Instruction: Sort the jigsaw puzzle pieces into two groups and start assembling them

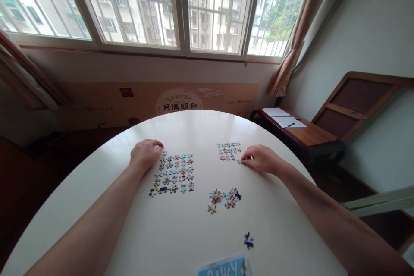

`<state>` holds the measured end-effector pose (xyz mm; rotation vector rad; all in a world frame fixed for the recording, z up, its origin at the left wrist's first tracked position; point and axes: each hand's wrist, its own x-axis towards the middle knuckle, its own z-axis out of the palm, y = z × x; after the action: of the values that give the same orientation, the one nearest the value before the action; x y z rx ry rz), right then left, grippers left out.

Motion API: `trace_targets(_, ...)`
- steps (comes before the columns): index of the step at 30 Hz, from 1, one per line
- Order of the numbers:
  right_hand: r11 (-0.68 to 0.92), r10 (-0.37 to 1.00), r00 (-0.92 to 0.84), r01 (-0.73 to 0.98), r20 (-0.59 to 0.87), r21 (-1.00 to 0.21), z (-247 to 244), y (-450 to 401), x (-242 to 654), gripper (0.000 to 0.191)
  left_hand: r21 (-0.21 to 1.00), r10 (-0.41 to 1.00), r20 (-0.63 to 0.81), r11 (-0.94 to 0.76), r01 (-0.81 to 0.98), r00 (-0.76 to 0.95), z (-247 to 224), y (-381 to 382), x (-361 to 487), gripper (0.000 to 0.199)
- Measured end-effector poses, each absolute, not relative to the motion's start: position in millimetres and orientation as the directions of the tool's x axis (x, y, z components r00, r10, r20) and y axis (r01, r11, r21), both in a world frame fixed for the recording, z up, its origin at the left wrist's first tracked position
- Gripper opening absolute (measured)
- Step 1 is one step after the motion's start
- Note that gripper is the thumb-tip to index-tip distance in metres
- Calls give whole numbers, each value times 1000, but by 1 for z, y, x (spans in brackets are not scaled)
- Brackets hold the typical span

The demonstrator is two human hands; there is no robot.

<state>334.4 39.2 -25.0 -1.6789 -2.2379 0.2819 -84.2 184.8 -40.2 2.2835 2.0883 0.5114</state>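
My right hand (261,158) is closed in a pinch on a small light-blue jigsaw puzzle piece (239,161), low over or on the table at the lower right of a small grid of puzzle pieces (230,151). On the other side, my left hand (145,154) rests with curled fingers at the top left corner of a larger grid of pieces (174,172). Its fingertips are close to a puzzle piece (164,152); whatever lies between them is hidden. Nearer to me lies a loose heap of pieces (223,197).
A single dark-blue piece (248,240) lies apart on the round white table (145,233). At the near edge of view is a blue printed card or box (224,266). Beyond the table stand a long cardboard panel (139,99) and a wooden bench (310,131) with papers.
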Motion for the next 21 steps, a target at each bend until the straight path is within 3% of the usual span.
trace_targets(21, 198, 968, -119, 904, 222, -379, -38, 48, 330, 19, 245, 964, 262, -109, 963, 42, -44, 188, -86, 36)
